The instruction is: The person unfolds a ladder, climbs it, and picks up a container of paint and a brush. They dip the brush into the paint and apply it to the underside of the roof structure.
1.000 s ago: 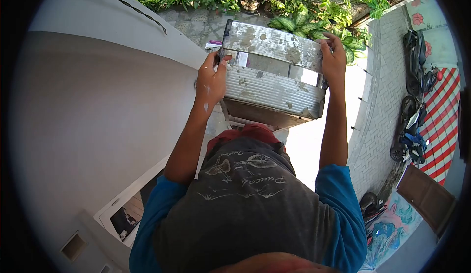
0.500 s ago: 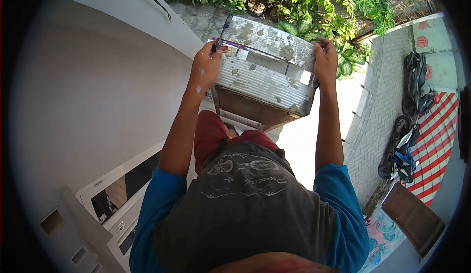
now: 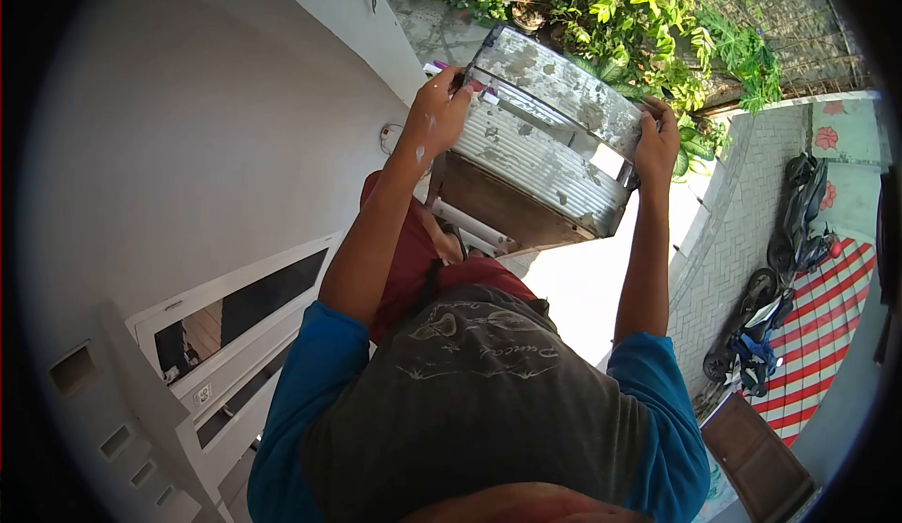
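Observation:
In front of my body is a stepladder (image 3: pixel 540 161) with ribbed metal treads, spotted with grey stains, seen from above and tilted. My left hand (image 3: pixel 440 114) is closed round its upper left side, near the top tread (image 3: pixel 568 77). White smears show on that hand and wrist. On the other side, my right hand (image 3: pixel 658 142) grips the right edge by the top tread. A thin purple and white item (image 3: pixel 489 96) shows beside my left fingers, partly hidden. Below the treads is a brown panel (image 3: pixel 503 203).
A pale wall (image 3: pixel 254 100) runs close along my left, with a white-framed window (image 3: pixel 235 316) lower down. Leafy plants (image 3: pixel 648 15) stand ahead. Motorbikes (image 3: pixel 752 326) are parked on the right, past a paved strip (image 3: pixel 728 232), near a red-and-white striped surface (image 3: pixel 822 335).
The stepladder and both hands have shifted right in view, and the stepladder has turned slightly clockwise. The surroundings have shifted too, as my head view turned. Both hands keep their hold.

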A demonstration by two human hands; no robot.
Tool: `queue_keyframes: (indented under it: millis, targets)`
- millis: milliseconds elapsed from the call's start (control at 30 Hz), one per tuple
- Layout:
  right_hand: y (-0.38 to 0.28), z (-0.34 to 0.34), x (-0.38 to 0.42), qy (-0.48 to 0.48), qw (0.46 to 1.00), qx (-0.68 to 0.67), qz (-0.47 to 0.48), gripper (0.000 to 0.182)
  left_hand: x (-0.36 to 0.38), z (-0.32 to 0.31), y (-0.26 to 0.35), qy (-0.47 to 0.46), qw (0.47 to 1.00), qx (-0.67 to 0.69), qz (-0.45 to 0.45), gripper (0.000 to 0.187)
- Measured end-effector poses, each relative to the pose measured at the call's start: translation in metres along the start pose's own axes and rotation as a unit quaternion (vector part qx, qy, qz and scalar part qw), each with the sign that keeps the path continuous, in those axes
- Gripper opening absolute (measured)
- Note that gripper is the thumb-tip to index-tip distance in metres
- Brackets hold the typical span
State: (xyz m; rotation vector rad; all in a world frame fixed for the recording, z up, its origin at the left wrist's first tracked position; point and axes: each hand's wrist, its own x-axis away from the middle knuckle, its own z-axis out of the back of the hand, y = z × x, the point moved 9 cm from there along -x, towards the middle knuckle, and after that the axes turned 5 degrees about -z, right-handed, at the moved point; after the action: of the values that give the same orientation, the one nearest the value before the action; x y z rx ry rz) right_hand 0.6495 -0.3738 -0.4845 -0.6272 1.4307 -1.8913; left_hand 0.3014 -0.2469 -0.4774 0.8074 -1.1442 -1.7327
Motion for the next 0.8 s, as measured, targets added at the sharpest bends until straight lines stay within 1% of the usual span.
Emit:
queue_keyframes:
  millis: [67, 100, 167, 200, 267, 333, 400, 433, 467, 533, 567, 600, 633, 700, 733, 800]
  targets:
    - [-0.005, 0.000, 0.002, 0.004, 1.000, 0.000, 0.020, 0.030, 0.000, 0.001, 0.004, -0.007, 0.999, -0.031, -0.001, 0.029]
    - [-0.012, 0.000, 0.005, 0.000, 1.000, 0.028, 0.012, 0.028, -0.001, 0.002, 0.009, -0.006, 1.000, -0.030, -0.004, 0.029]
    - [-0.009, 0.000, 0.005, -0.002, 1.000, 0.029, 0.008, 0.027, 0.004, 0.002, 0.002, -0.036, 0.992, -0.103, 0.066, 0.037]
    - [-0.007, 0.001, 0.004, -0.004, 1.000, 0.028, 0.001, 0.027, -0.001, 0.003, 0.000, -0.038, 0.992, -0.100, 0.065, 0.037]
    - [-0.010, 0.004, 0.005, -0.001, 1.000, 0.028, 0.009, 0.026, -0.010, 0.001, 0.002, -0.070, 0.991, -0.098, 0.063, 0.045]
    - [-0.012, 0.003, 0.007, -0.006, 0.998, 0.063, -0.001, 0.027, -0.016, -0.002, 0.017, -0.060, 0.991, -0.110, 0.051, 0.043]
    - [-0.012, 0.005, 0.007, 0.003, 0.998, 0.065, 0.001, 0.029, -0.009, -0.010, 0.024, -0.099, 0.968, -0.205, 0.106, 0.047]
    - [-0.009, 0.008, 0.008, 0.005, 0.999, 0.053, -0.008, 0.030, -0.007, -0.012, 0.021, -0.090, 0.966, -0.224, 0.088, 0.049]
    - [-0.008, 0.008, 0.010, 0.009, 0.999, 0.041, -0.019, 0.031, -0.006, -0.013, 0.016, -0.094, 0.966, -0.226, 0.090, 0.049]
    - [-0.018, 0.006, 0.015, 0.010, 0.998, 0.061, -0.028, 0.034, -0.006, -0.012, 0.029, -0.075, 0.967, -0.244, 0.025, 0.046]
    - [-0.020, 0.004, 0.016, 0.012, 0.998, 0.063, -0.026, 0.035, -0.005, -0.011, 0.026, -0.074, 0.967, -0.240, 0.043, 0.044]
    - [-0.023, 0.003, 0.015, 0.012, 0.997, 0.065, -0.026, 0.035, -0.006, -0.012, 0.027, -0.079, 0.966, -0.244, 0.042, 0.044]
    - [-0.022, 0.004, 0.014, 0.010, 0.996, 0.087, -0.029, 0.039, -0.006, -0.009, 0.030, -0.064, 0.969, -0.234, 0.042, 0.043]
    - [-0.023, 0.002, 0.014, 0.021, 0.997, 0.071, -0.038, 0.041, -0.006, -0.006, 0.032, -0.036, 0.977, -0.206, 0.042, 0.041]
    - [-0.028, 0.005, 0.016, 0.030, 0.997, 0.059, -0.050, 0.043, -0.009, -0.006, 0.038, -0.050, 0.975, -0.213, 0.042, 0.041]
    - [-0.032, 0.006, 0.016, 0.034, 0.994, 0.091, -0.060, 0.044, -0.007, -0.007, 0.029, -0.039, 0.977, -0.200, 0.068, 0.041]
